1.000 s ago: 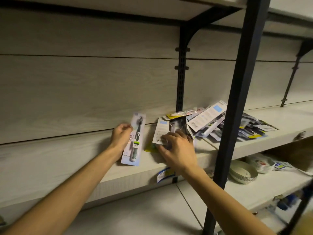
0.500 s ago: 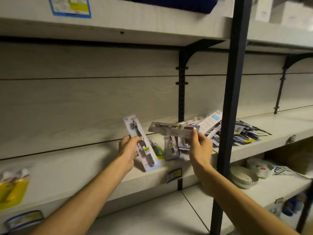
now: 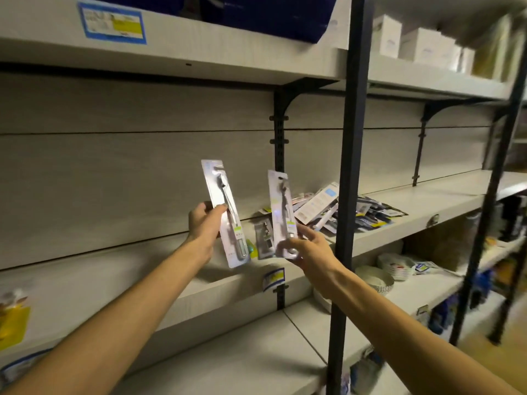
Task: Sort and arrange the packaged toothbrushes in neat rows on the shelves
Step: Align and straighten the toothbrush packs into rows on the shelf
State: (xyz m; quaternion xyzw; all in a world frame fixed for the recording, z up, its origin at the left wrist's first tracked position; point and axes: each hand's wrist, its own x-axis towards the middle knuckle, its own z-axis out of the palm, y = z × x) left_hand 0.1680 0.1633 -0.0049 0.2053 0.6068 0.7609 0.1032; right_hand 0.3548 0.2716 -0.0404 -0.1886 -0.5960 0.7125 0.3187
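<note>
Holding one toothbrush pack in each hand now, I have both lifted clear of the shelf point(image 3: 199, 283) and raised side by side, brush heads up. My left hand point(image 3: 206, 223) pinches the left pack point(image 3: 224, 209) at mid-length, thumb across the front and fingers behind. My right hand point(image 3: 309, 249) grips the right pack point(image 3: 281, 215) by its lower end, fingers curled around the card's bottom edge.

Half a second ago the right pack lay nearly flat in that hand, just pulled from the heap; now it stands upright, near the left pack but apart from it. The left pack was tilted low against the shelf then, and it has come up too. A second ago my right hand was down in the pile.

To me the two look like matching designs, so I judge this a comparison before setting them down together. The jumbled pile point(image 3: 328, 209) remains on the shelf behind the black upright post point(image 3: 352, 166), largely unsorted.
</note>
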